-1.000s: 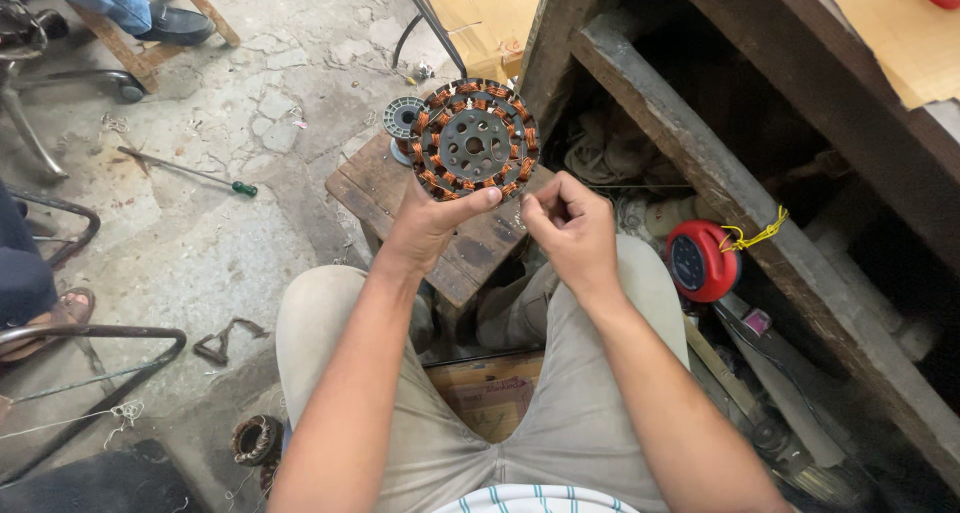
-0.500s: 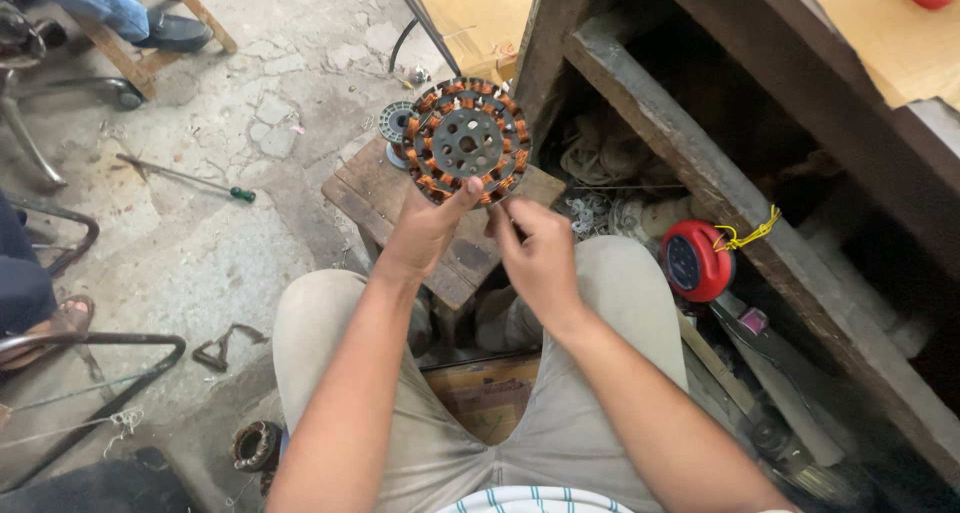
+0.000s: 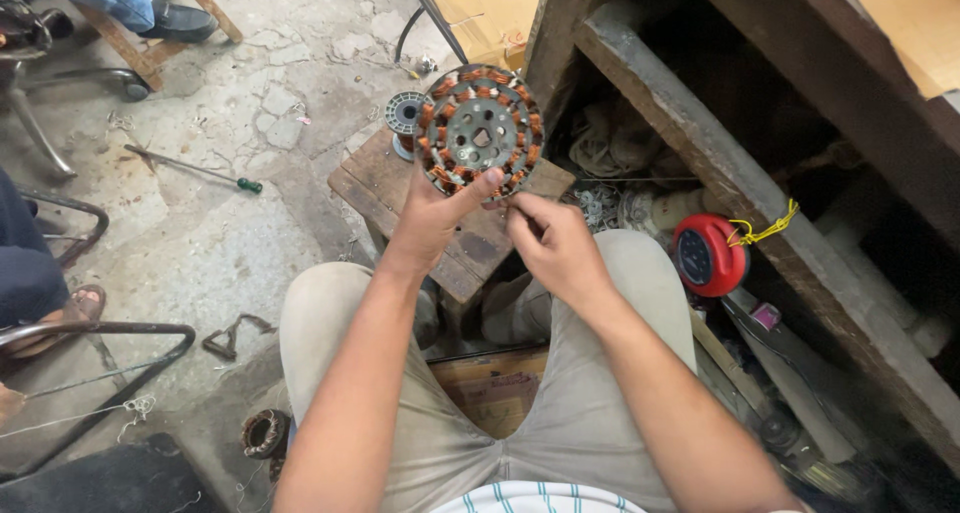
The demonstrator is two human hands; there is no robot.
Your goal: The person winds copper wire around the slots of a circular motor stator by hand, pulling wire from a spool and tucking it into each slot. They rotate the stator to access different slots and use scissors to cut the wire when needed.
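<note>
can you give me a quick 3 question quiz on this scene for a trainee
1. True or false: the left hand holds the round motor stator wound with copper coils above the wooden stool.
2. Where are the right hand fingertips? A) at the stator's lower edge B) on the red round meter C) on the screwdriver
3. Fill in: the screwdriver on the floor has a ____ handle.

Key: 1 true; 2 A; 3 green
</note>
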